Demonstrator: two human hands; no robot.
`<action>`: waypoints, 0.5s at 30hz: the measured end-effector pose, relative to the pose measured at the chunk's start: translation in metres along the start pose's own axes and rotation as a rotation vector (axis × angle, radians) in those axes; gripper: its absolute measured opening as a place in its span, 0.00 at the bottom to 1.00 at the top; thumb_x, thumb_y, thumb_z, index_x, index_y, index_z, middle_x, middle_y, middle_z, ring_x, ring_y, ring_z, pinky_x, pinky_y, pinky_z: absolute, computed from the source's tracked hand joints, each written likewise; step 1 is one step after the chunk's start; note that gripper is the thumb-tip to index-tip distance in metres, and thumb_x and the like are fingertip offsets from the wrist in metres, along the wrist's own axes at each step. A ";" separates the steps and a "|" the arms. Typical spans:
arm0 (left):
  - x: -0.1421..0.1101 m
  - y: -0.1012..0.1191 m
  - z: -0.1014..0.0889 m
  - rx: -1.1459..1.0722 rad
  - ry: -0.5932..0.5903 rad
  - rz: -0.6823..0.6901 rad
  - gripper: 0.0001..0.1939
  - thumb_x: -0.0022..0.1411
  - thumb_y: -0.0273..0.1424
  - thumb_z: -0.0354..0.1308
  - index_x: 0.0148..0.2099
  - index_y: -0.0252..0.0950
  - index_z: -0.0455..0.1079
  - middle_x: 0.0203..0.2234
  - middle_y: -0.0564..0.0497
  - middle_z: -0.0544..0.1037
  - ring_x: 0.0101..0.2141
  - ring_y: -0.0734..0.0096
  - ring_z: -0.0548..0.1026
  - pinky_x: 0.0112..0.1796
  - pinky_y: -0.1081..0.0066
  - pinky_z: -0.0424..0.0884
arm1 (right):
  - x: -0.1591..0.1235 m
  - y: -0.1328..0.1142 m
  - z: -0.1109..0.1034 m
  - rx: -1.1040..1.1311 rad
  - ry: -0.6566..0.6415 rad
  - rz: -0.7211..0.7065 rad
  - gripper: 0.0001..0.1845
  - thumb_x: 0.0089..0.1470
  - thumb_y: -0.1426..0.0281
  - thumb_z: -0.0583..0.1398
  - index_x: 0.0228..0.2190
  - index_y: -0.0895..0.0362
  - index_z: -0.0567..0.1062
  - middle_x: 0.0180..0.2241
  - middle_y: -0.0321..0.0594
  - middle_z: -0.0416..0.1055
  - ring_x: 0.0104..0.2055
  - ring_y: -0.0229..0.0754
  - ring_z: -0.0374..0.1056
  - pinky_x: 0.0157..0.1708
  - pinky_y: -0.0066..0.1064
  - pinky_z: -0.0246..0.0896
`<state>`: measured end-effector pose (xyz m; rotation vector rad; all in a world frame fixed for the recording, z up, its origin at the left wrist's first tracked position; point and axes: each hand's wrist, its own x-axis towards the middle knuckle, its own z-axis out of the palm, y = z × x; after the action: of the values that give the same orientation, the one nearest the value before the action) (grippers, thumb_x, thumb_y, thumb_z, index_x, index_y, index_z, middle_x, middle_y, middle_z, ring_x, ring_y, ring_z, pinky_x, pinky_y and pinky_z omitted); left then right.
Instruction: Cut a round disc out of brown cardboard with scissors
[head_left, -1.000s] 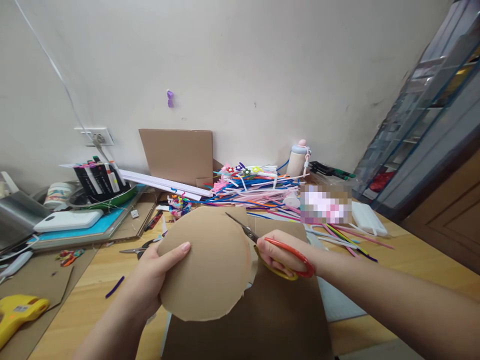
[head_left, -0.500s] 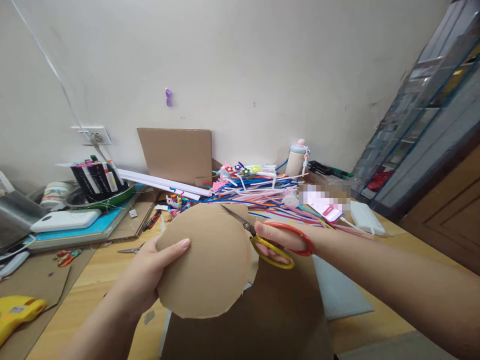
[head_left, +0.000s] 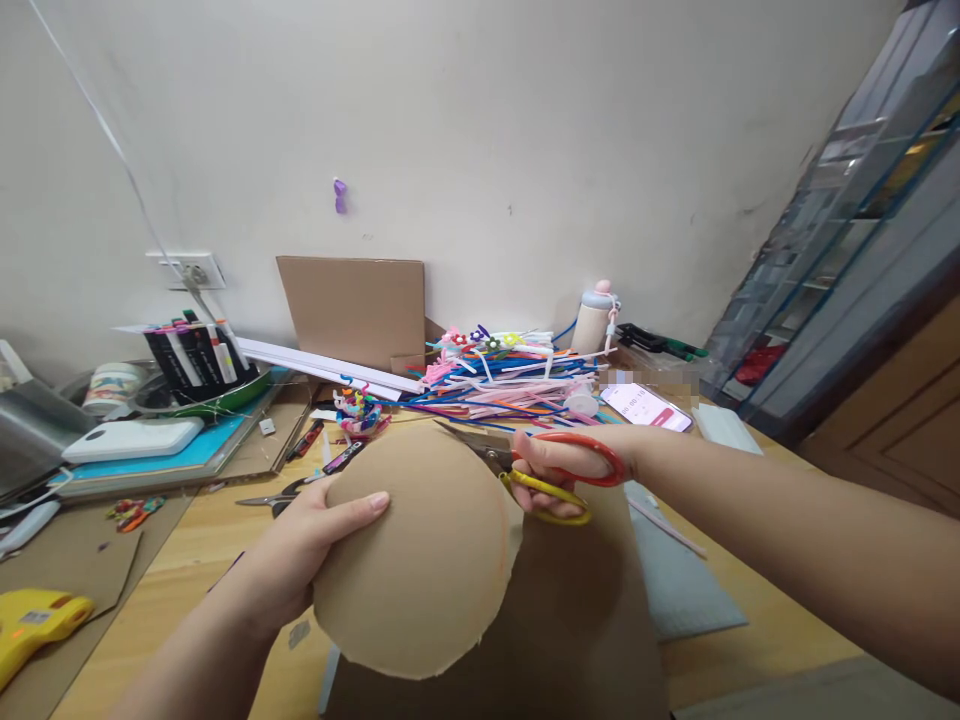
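Observation:
My left hand (head_left: pixel 322 540) grips the left edge of a round piece of brown cardboard (head_left: pixel 412 570), thumb on top and fingers hidden underneath. An orange curved line runs near the disc's right edge, with a strip of cardboard outside it. In my right hand (head_left: pixel 551 475) is a pair of scissors (head_left: pixel 491 460) with one red and one yellow handle loop. Their blades lie at the disc's upper right edge. Below the disc a larger dark brown cardboard sheet (head_left: pixel 555 620) rests on the wooden table (head_left: pixel 180 580).
A pile of coloured pipe cleaners (head_left: pixel 495 380) lies behind the disc, beside a phone (head_left: pixel 646 408) and a bottle (head_left: pixel 596 315). On the left are a yellow glue gun (head_left: pixel 37 625), another pair of scissors (head_left: pixel 270 498) and a marker holder (head_left: pixel 199 360). A cardboard panel (head_left: pixel 352 310) leans against the wall.
The cardboard disc has shifted down and turned slightly in my left hand. The scissors stay at its upper right edge, and their blades look closer together. More of the second scissors shows.

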<state>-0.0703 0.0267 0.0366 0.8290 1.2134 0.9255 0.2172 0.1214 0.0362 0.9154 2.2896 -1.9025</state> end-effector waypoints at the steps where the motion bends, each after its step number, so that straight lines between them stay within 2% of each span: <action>1: 0.000 0.002 0.000 0.002 -0.005 0.004 0.27 0.51 0.31 0.71 0.54 0.32 0.73 0.30 0.42 0.86 0.25 0.57 0.82 0.26 0.66 0.78 | -0.001 -0.005 -0.002 -0.018 -0.005 0.002 0.48 0.47 0.29 0.40 0.30 0.60 0.71 0.21 0.34 0.65 0.16 0.32 0.56 0.17 0.27 0.53; 4: 0.002 0.006 0.000 0.001 0.006 0.025 0.26 0.51 0.30 0.70 0.53 0.34 0.74 0.30 0.43 0.86 0.24 0.59 0.82 0.25 0.66 0.78 | -0.002 -0.019 -0.004 -0.083 0.001 -0.002 0.46 0.47 0.30 0.42 0.29 0.60 0.72 0.18 0.33 0.63 0.17 0.34 0.58 0.19 0.28 0.56; 6: 0.003 0.009 -0.003 0.001 -0.014 0.022 0.23 0.53 0.30 0.70 0.52 0.34 0.75 0.30 0.43 0.86 0.24 0.59 0.82 0.25 0.67 0.78 | -0.001 -0.023 -0.002 -0.118 0.033 -0.008 0.44 0.47 0.30 0.43 0.24 0.59 0.69 0.14 0.31 0.61 0.16 0.34 0.57 0.18 0.27 0.55; 11: 0.004 0.015 -0.008 0.013 -0.065 -0.002 0.16 0.54 0.31 0.68 0.45 0.33 0.78 0.28 0.43 0.86 0.24 0.59 0.82 0.24 0.67 0.78 | 0.003 -0.012 0.002 -0.221 0.198 0.015 0.39 0.50 0.32 0.45 0.16 0.55 0.59 0.11 0.29 0.54 0.10 0.31 0.50 0.11 0.26 0.45; 13: 0.004 0.016 -0.009 0.030 -0.070 -0.014 0.16 0.53 0.31 0.68 0.45 0.34 0.78 0.28 0.43 0.86 0.25 0.59 0.82 0.24 0.67 0.78 | 0.003 -0.006 0.001 -0.259 0.190 -0.009 0.40 0.51 0.33 0.44 0.16 0.57 0.61 0.13 0.30 0.56 0.12 0.30 0.52 0.13 0.25 0.47; 15: 0.003 0.016 -0.008 0.045 -0.072 -0.027 0.16 0.53 0.31 0.69 0.44 0.34 0.78 0.28 0.43 0.86 0.26 0.58 0.82 0.25 0.67 0.78 | 0.003 -0.004 -0.001 -0.269 0.118 -0.048 0.43 0.50 0.31 0.41 0.19 0.58 0.65 0.15 0.31 0.59 0.14 0.31 0.55 0.17 0.25 0.51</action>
<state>-0.0801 0.0366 0.0485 0.8729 1.1838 0.8417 0.2132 0.1236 0.0387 0.9685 2.5738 -1.5393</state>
